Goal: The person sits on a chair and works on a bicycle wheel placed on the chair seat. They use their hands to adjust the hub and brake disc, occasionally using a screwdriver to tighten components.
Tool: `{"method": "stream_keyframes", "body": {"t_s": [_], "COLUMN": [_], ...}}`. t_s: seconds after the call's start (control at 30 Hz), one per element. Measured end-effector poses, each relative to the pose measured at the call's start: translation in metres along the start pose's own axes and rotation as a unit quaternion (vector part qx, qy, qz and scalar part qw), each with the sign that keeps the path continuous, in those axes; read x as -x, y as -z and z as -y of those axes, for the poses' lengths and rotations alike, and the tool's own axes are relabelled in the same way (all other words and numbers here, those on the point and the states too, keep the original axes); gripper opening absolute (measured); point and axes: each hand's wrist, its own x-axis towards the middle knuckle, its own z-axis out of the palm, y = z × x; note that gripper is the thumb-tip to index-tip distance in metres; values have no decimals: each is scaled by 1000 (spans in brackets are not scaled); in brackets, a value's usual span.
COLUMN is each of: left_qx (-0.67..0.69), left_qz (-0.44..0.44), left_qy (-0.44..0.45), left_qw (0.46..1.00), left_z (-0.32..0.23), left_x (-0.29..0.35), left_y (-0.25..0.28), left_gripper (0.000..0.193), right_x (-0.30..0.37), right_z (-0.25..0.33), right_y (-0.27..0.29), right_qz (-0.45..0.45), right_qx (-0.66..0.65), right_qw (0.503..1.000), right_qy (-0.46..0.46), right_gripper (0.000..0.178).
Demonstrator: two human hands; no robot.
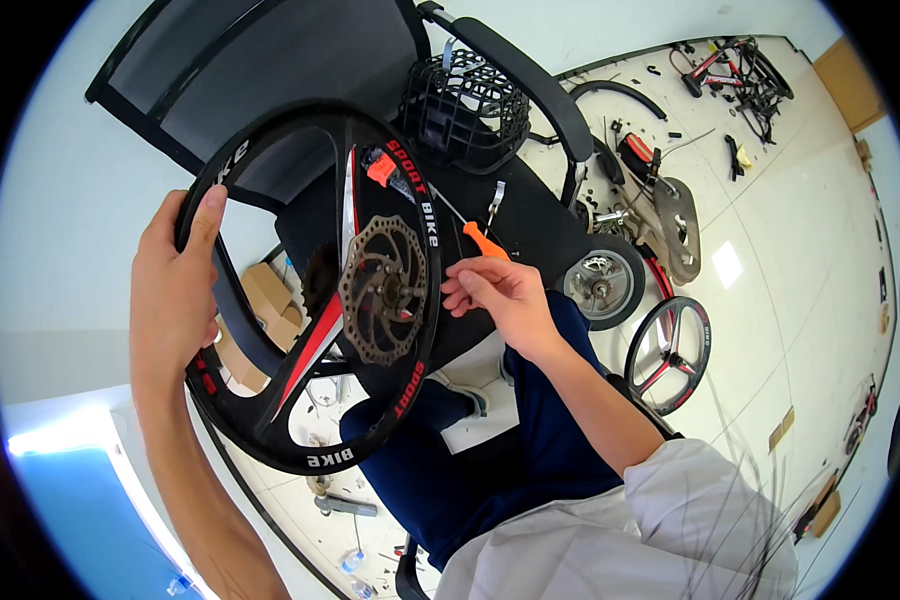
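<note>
My left hand (175, 285) is wrapped round the rim of a black bicycle wheel (315, 350) with red and white spokes. The wheel is held up, tilted, over my lap and a black chair. A metal brake disc (358, 325) is fixed at its hub and faces my right hand. Just right of the disc, my right hand (505, 300) is closed in a loose pinch; whatever its fingertips hold, if anything, is too small to make out. Beyond that hand, a screwdriver with an orange handle (484, 242) lies on the chair seat, near a small silver lever (496, 197).
A black basket (467, 95) rests on the mesh chair (310, 75). On the tiled floor to the right are a small tyred wheel (602, 283), a three-spoke wheel (673, 358) and scattered bike parts. A red and black frame (730, 75) lies farther off. Cardboard boxes (268, 305) stand behind the wheel.
</note>
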Motion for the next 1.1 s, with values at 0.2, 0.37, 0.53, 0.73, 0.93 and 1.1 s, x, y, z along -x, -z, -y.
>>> {"method": "stream_keyframes", "body": {"t_s": [0.2, 0.37, 0.53, 0.73, 0.93, 1.1], "left_qx": [-6, -9, -18, -30, -44, -44], "left_qz": [-8, -14, -23, -41, -50, -29], "left_qy": [-1, 7, -2, 0, -5, -5], "left_qw": [1000, 1000, 1000, 999, 998, 999], "left_z": [-3, -4, -7, -2, -1, -1], "left_x": [2, 3, 2, 0, -2, -4], "left_y": [-3, -2, -5, -7, -8, -6], "left_gripper": [42, 43, 45, 53, 57, 60], "right_x": [-6, -6, -9, -18, -28, -32], "right_z": [-3, -9, -14, -4, -1, 4], "right_y": [-6, 4, 5, -3, -12, -12], "right_qz": [-37, -12, -29, 14, 45, 59], "right_qx": [-46, -194, -131, -52, 14, 55], "right_qw": [998, 976, 988, 998, 999, 996], "right_qy": [2, -96, -70, -32, 4, 33], "right_gripper": [20, 21, 18, 11, 9, 11]}}
